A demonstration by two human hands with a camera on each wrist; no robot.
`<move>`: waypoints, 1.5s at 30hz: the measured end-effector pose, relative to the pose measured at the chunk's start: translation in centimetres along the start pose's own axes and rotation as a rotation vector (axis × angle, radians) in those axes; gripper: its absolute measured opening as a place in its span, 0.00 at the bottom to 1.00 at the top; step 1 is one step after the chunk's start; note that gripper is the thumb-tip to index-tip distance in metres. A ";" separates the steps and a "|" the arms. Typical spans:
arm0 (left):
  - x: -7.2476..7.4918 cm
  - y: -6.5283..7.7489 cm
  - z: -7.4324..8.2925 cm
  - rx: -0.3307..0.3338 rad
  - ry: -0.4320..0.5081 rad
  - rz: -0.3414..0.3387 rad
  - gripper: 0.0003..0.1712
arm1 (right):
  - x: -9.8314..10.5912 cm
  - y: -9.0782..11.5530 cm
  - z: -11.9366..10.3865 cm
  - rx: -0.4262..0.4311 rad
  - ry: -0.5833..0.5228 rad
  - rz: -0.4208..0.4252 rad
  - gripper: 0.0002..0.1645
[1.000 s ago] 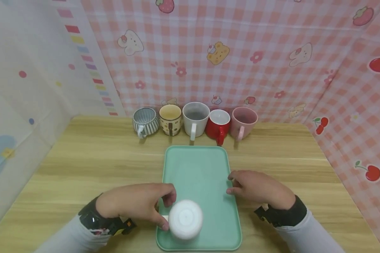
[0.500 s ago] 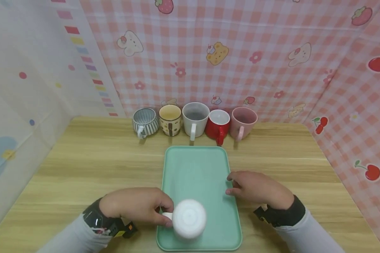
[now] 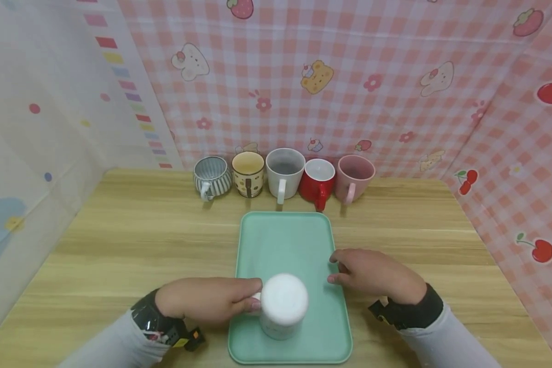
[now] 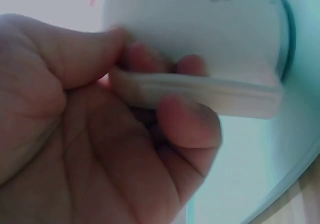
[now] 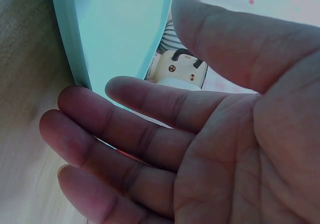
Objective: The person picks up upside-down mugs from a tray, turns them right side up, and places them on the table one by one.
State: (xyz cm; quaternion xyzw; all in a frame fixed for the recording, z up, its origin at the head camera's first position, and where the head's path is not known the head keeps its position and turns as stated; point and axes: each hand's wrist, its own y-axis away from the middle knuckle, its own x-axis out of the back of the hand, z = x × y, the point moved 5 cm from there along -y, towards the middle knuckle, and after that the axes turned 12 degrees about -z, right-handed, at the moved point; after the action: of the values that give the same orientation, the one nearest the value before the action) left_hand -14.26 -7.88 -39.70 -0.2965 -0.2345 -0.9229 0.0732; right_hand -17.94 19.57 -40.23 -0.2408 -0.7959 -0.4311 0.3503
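Note:
A white mug (image 3: 284,302) is upside down over the near half of a mint-green tray (image 3: 282,240), its base facing up. My left hand (image 3: 207,299) grips its handle from the left side. In the left wrist view, fingers curl through and around the handle (image 4: 240,98), and faint dark lettering shows on the mug wall. My right hand (image 3: 372,273) is at the tray's right edge, its fingers loosely bent with nothing in them. The right wrist view shows the palm of that hand beside the tray rim (image 5: 67,34).
Behind the tray stands a row of upright mugs: a grey striped one (image 3: 212,179), a cream patterned one (image 3: 248,179), a white one (image 3: 285,176), a red one (image 3: 317,184) and a pink one (image 3: 354,179). A pink checked cloth (image 3: 267,76) hangs behind them.
My left hand has closed on the handle and moved the overturned mug right and away from the tray's near edge; more of its side shows. The right hand has stayed in place.

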 end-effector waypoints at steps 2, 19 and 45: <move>0.0 -0.2 -0.1 0.010 0.018 0.017 0.12 | 0.0 0.0 0.0 -0.001 0.001 0.002 0.25; 0.5 -1.5 -0.5 0.058 0.272 0.147 0.19 | 0.0 0.0 0.2 0.011 -0.002 0.008 0.25; 5.9 -4.4 0.8 -0.346 1.409 0.542 0.12 | 0.4 0.2 0.0 0.007 0.001 0.070 0.26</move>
State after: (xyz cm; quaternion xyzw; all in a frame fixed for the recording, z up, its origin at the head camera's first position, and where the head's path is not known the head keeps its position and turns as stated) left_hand -19.85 -3.65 -37.41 0.3062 0.0957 -0.8671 0.3811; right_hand -18.07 19.69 -39.82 -0.2670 -0.7883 -0.4158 0.3667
